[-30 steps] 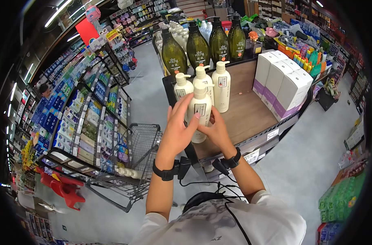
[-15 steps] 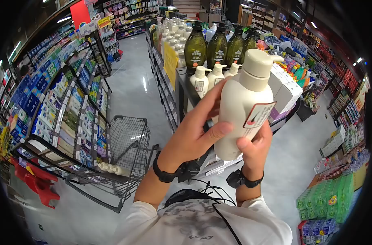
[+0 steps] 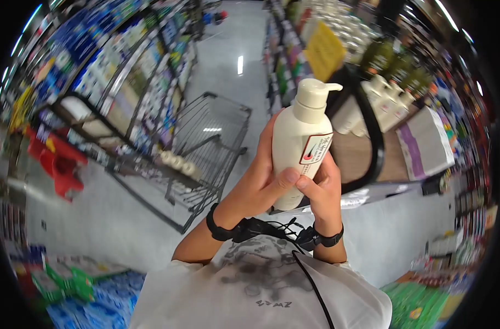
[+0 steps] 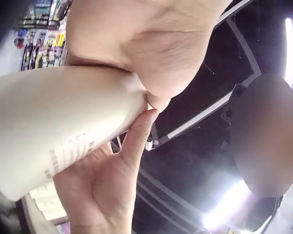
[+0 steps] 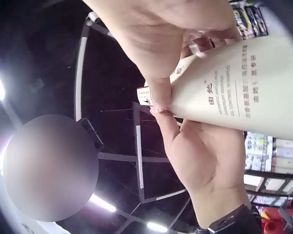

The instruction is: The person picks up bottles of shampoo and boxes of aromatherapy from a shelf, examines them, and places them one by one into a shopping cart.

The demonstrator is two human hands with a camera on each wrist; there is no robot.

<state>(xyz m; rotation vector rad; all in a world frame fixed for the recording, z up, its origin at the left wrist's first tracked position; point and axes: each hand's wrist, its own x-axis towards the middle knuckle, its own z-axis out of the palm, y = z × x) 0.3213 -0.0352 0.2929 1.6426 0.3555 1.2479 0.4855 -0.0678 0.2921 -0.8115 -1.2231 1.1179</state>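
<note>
A cream shampoo bottle with a pump top is held up in front of the chest, tilted slightly, its label toward the head camera. My left hand grips its left side, thumb across the front. From the right, my right hand holds its lower part, and the two thumbs nearly meet below the label. Printed lettering shows on the bottle in the right wrist view. The fingers behind the bottle are mostly hidden in the head view. Several matching pump bottles stand on the wooden display shelf.
A wire shopping cart stands to the left, with cream bottles lying in it. White boxes and dark green bottles are on the display at right. A yellow sign hangs at its side. Stocked shelves line the left.
Both hands have lifted the shampoo bottle off the display shelf and drawn it toward the body. The head view has turned left, bringing the cart nearer the middle and the display to the right.
</note>
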